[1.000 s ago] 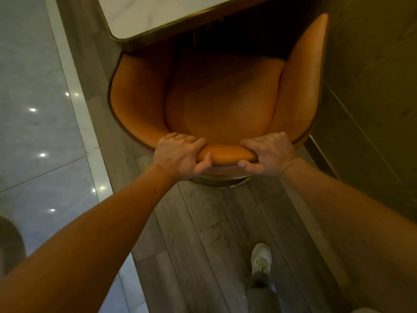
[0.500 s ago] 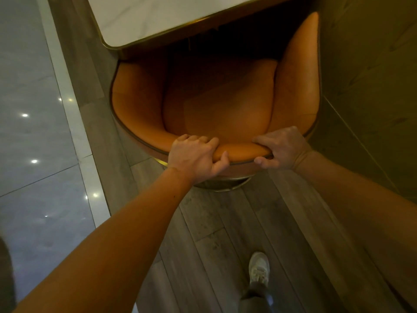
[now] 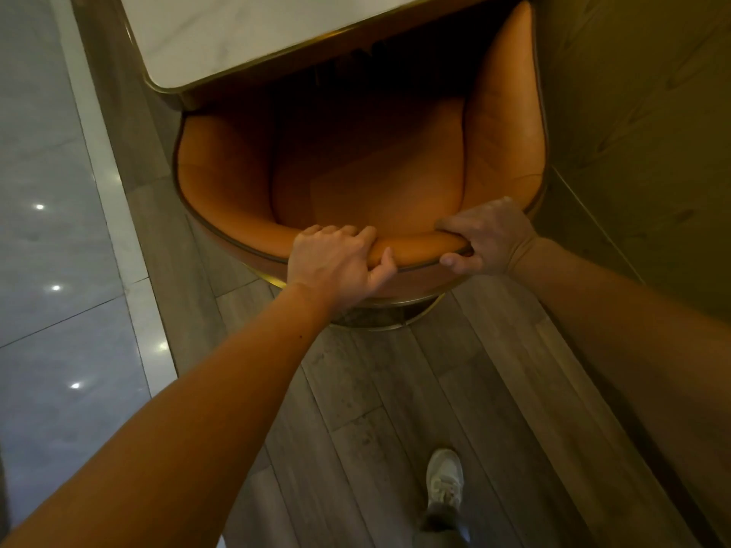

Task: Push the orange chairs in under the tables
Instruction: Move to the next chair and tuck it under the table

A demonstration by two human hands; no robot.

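An orange tub chair (image 3: 368, 172) with a gold round base stands in front of me, its seat front tucked into the shadow under a white marble table (image 3: 237, 33) with a gold edge. My left hand (image 3: 336, 263) grips the top of the backrest, fingers over the inside and thumb on the outside. My right hand (image 3: 484, 239) grips the same backrest rim further right. Both arms reach forward from the bottom of the view.
A dark panelled wall (image 3: 641, 132) runs close along the chair's right side. The chair stands on grey wood planks (image 3: 395, 409). Glossy grey tiles (image 3: 47, 251) with a pale border strip lie to the left. One light shoe (image 3: 445, 480) is behind the chair.
The chair has slid further forward under the table, and the table edge now covers more of the seat. Both hands kept their grip on the backrest and moved with it.
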